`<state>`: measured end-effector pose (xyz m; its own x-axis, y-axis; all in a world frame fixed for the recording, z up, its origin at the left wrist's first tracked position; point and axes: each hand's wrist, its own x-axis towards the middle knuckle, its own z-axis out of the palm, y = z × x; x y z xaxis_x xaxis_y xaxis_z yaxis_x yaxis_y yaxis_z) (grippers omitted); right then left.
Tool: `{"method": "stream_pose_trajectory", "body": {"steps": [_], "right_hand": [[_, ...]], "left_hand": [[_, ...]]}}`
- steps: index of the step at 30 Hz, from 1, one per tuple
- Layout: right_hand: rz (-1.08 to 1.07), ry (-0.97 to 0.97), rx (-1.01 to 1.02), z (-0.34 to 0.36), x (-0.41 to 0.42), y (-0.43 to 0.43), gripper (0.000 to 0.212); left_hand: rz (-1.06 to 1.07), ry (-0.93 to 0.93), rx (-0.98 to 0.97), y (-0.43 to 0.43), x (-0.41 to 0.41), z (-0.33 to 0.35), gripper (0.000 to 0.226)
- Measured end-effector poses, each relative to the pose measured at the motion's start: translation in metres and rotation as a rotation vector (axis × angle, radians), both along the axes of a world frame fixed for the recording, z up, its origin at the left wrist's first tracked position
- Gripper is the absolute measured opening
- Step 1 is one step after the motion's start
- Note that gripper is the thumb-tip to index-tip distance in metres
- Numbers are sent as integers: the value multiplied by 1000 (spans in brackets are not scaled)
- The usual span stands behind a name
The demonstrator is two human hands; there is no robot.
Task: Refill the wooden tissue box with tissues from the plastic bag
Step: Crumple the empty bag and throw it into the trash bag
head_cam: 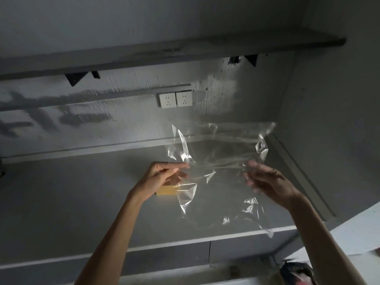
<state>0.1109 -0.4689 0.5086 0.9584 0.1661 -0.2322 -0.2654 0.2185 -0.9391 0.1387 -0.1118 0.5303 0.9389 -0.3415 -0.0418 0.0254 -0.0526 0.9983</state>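
From the head view, I hold a clear plastic bag [218,157] up in the air above the grey table [82,202], spread wide between both hands. My left grip [164,174] pinches the bag's left edge between thumb and fingers. My right grip [267,182] is blurred, but its fingers curl onto the bag's right edge and grasp the film there. The bag is crumpled and glossy, with creases catching the light. Its lower part hangs down toward the table's front edge, and its upper part rises in front of the back wall. The film is see-through, so the table top and the wall show plainly through it.

The wooden tissue box [165,190] sits on the table near its middle, well back from the front edge. It is mostly hidden behind my left grip and the bag's lower left corner. Only a pale yellow-brown patch of it shows, so I cannot tell what is in it.

On the back wall above the table are two white sockets [175,99] side by side. Higher up, a long shelf [164,50] rests on dark brackets. At the lower right corner lies something dark with red on it [296,271], too blurred to make out.
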Motion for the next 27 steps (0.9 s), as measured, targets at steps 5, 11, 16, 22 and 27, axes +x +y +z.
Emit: {"method": "stream_pose_trajectory", "body": {"steps": [5, 11, 16, 22, 27], "right_hand": [[-25, -15, 201, 8, 3, 10, 67], [-123, 71, 369, 21, 15, 30, 28], [-42, -159, 46, 24, 18, 35, 37], [101, -354, -271, 61, 30, 37, 80], [308, -345, -688, 106, 36, 61, 44]], "left_hand": [[70, -97, -42, -3, 6, 15, 22], [98, -325, 39, 14, 15, 21, 45], [54, -560, 239, 32, 12, 33, 45], [-259, -148, 186, 73, 12, 42, 41], [-587, -43, 233, -23, 35, 40, 67]]}}
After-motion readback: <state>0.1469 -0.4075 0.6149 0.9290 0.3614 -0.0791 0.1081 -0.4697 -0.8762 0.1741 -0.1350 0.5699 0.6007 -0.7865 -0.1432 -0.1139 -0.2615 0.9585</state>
